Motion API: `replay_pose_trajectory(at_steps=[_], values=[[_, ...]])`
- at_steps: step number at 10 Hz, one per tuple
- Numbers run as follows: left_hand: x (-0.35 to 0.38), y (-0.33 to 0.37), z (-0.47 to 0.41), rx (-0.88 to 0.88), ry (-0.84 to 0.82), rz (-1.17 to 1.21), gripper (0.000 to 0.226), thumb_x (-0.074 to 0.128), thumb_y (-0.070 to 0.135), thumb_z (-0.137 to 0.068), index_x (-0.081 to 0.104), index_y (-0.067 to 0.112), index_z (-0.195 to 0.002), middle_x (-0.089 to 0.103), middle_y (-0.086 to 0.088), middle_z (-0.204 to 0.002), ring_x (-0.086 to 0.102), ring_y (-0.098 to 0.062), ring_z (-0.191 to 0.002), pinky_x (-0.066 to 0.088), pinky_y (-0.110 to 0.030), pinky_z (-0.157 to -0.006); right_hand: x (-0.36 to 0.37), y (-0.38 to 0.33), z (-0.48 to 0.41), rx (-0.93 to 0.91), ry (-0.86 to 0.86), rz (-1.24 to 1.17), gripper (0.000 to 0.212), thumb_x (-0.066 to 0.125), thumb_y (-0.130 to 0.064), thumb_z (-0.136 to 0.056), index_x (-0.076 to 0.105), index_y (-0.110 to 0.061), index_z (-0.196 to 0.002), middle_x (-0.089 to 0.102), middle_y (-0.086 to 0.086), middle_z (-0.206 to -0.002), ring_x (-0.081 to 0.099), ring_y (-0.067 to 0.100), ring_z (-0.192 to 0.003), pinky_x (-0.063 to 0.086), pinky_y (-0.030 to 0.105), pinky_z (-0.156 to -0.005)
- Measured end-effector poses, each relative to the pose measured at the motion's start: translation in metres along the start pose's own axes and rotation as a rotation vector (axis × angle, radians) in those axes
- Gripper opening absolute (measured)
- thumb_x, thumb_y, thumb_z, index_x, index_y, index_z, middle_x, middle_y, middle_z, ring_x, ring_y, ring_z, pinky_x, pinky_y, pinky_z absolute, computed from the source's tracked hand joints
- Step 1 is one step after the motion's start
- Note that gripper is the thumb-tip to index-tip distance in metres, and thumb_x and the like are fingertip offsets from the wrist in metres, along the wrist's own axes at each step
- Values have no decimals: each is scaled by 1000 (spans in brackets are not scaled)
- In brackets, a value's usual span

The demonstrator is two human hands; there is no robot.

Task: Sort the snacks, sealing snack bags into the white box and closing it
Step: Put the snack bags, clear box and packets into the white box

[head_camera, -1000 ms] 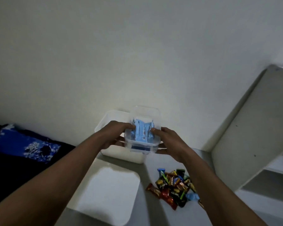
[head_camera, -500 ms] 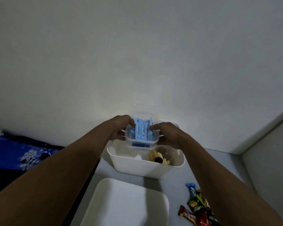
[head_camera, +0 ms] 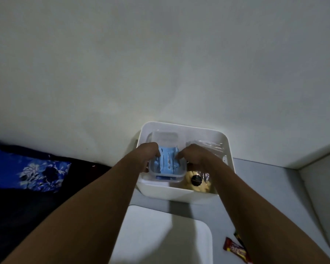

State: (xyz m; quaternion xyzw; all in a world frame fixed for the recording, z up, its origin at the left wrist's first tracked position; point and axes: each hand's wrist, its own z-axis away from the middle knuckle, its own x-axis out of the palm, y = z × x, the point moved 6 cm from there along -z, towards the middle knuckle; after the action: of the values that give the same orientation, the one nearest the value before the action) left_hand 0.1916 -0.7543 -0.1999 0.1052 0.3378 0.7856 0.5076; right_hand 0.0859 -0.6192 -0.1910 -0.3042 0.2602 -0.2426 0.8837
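A white box (head_camera: 181, 193) stands open against the wall. Inside its left half sits a clear plastic container (head_camera: 166, 176) filled with light blue snack packets (head_camera: 168, 161). My left hand (head_camera: 147, 153) grips the container's left side and my right hand (head_camera: 194, 155) grips its right side. In the box's right half lies a clear bag (head_camera: 210, 147) and a yellow snack with a dark round middle (head_camera: 197, 181). The white lid (head_camera: 160, 237) lies flat on the table in front of the box.
A few wrapped candy bars (head_camera: 236, 249) lie at the lower right on the grey table (head_camera: 255, 187). A dark cloth with a blue flower pattern (head_camera: 36, 172) lies at the left. A white shelf panel (head_camera: 320, 197) stands at the right.
Both hands have lowered the clear container from above the rim down into the left half of the white box. The view has tilted down and shifted left.
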Motion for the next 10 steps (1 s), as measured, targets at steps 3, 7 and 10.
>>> replay_pose_trajectory(at_steps=[3, 7, 10], values=[[6, -5, -42, 19, 51, -157, 40, 40, 8, -99, 47, -4, -136, 50, -27, -140, 50, -43, -128, 46, -45, -101, 17, 9, -24, -42, 0, 105, 64, 59, -6, -94, 28, -8, -150, 52, 19, -136, 62, 27, -100, 58, 46, -91], [10, -2, -58, 33, 149, -18, 43, 35, 13, -100, 47, -7, -136, 51, -16, -112, 55, -32, -108, 45, -36, -87, 24, 13, -34, -27, -8, 149, 61, 58, -14, -93, 31, -12, -147, 56, 18, -131, 65, 31, -107, 59, 49, -86], [15, -4, -51, 70, 209, -311, 39, 35, 9, -102, 49, -5, -135, 51, -23, -141, 50, -35, -131, 46, -25, -74, 34, 21, -31, 34, -53, 123, 15, 52, -3, -95, 45, -8, -107, 63, 12, -100, 67, 26, -91, 59, 48, -89]])
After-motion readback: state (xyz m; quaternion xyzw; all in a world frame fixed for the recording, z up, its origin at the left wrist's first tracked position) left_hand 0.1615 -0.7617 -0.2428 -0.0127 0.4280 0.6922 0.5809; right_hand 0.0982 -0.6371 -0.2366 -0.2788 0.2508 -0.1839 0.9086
